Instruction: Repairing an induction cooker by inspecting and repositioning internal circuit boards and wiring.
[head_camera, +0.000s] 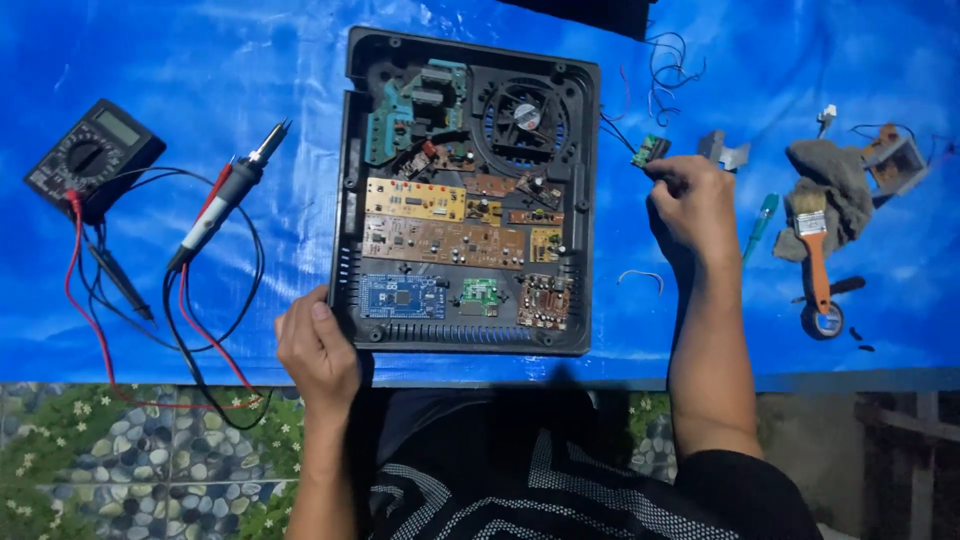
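- Black open casing (345, 200), full of circuit boards, flat on the blue tarp (200, 60), steadied at its near-left corner by the left hand (318, 350), fingers curled on the rim.
- Right hand (692, 205) closed beside the casing's right edge, near a small green board (651, 150); anything pinched inside, impossible to tell.
- Risk: soldering iron (225, 195) loose on the tarp, leads tangled; one snag and down goes the multimeter (92, 155).

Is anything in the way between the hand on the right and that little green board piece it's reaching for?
Nothing visible. The right hand already has its fingers against the small green circuit board piece, on the blue plastic sheet beside the open black plastic case.
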